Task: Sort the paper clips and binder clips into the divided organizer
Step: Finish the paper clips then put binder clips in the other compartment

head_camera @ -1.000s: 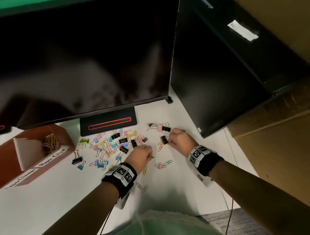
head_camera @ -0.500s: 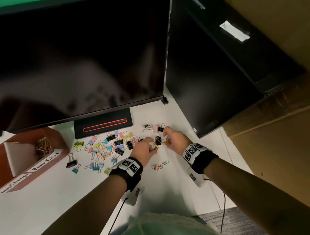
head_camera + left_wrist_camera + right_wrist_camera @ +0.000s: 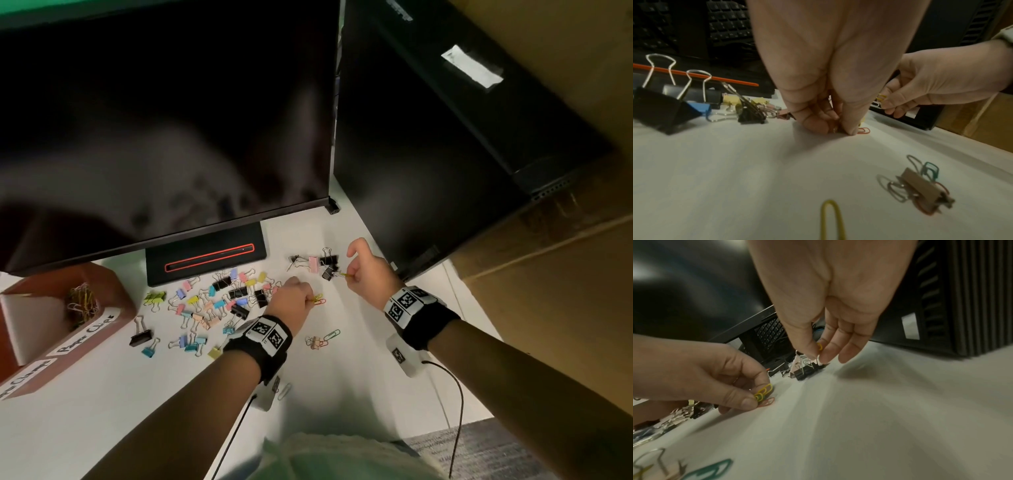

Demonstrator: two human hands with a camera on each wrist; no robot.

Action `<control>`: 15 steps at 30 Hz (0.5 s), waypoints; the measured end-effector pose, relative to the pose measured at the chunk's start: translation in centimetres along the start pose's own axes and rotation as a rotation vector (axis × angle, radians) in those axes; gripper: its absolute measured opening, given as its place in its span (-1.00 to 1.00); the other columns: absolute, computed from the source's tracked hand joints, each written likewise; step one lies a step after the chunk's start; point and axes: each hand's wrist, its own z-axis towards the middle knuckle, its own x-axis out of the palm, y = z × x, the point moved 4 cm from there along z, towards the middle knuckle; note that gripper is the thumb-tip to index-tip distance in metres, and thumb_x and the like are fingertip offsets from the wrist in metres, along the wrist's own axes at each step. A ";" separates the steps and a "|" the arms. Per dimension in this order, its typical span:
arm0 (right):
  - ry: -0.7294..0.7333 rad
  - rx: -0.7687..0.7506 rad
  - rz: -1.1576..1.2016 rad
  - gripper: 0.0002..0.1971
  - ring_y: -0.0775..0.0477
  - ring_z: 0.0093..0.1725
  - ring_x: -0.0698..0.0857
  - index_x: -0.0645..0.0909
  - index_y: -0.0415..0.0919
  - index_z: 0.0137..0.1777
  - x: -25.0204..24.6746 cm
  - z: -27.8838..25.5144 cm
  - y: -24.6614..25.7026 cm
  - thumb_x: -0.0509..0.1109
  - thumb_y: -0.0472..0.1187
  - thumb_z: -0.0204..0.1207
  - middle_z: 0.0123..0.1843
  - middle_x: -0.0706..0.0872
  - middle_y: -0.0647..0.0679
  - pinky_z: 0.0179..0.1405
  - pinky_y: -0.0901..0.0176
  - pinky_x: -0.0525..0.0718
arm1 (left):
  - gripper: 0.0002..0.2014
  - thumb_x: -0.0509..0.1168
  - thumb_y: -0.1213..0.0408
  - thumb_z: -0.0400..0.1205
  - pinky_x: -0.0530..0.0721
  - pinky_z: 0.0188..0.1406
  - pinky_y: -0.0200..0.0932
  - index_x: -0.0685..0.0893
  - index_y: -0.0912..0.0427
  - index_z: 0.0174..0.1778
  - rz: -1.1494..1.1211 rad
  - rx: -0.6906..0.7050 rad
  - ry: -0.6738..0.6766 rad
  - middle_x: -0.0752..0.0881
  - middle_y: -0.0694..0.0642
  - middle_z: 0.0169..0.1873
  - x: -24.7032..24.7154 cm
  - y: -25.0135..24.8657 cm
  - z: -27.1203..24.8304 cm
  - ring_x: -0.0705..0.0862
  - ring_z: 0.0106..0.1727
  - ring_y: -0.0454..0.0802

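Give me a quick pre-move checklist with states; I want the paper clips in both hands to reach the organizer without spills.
1. Left hand pinches yellow paper clips: ok.
2. Right hand pinches a yellow paper clip: ok.
3. Red paper clip picked up: not ok, it lies on the table.
4. Right hand's clip free of the black binder clip: cannot tell.
5. Organizer paper clip compartment open: ok.
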 end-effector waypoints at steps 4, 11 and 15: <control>0.047 -0.033 -0.035 -0.73 -0.06 -0.25 0.62 0.37 -0.10 0.05 0.5 -0.2 0.0 0.33 -0.37 0.44 -0.23 0.64 -0.01 -0.09 0.11 0.66 | -0.87 0.20 0.30 0.64 0.51 0.01 -0.09 0.58 0.29 -0.02 0.060 0.024 0.069 0.52 0.18 -0.07 0.3 0.3 -0.7 0.58 -0.03 0.13; 0.227 -0.182 -0.096 -0.74 0.03 -0.28 0.54 0.56 -0.20 0.14 2.9 -2.4 -0.4 0.34 -0.36 0.45 -0.19 0.62 0.03 -0.11 0.34 0.54 | -0.89 0.20 0.29 0.65 0.43 -0.15 -0.22 0.58 0.24 -0.06 -0.032 0.036 -0.024 0.55 0.07 -0.17 -1.2 2.3 -3.4 0.56 -0.13 0.02; 0.335 -0.270 -0.127 -0.78 0.28 -0.37 0.49 0.65 -0.14 0.06 4.2 -3.5 -0.6 0.35 -0.34 0.45 -0.24 0.61 0.10 -0.20 0.52 0.47 | -0.89 0.28 0.27 0.62 0.51 -0.13 -0.26 0.63 0.23 -0.04 -0.117 0.020 -0.034 0.63 0.08 -0.15 -2.3 4.0 -6.0 0.61 -0.13 -0.02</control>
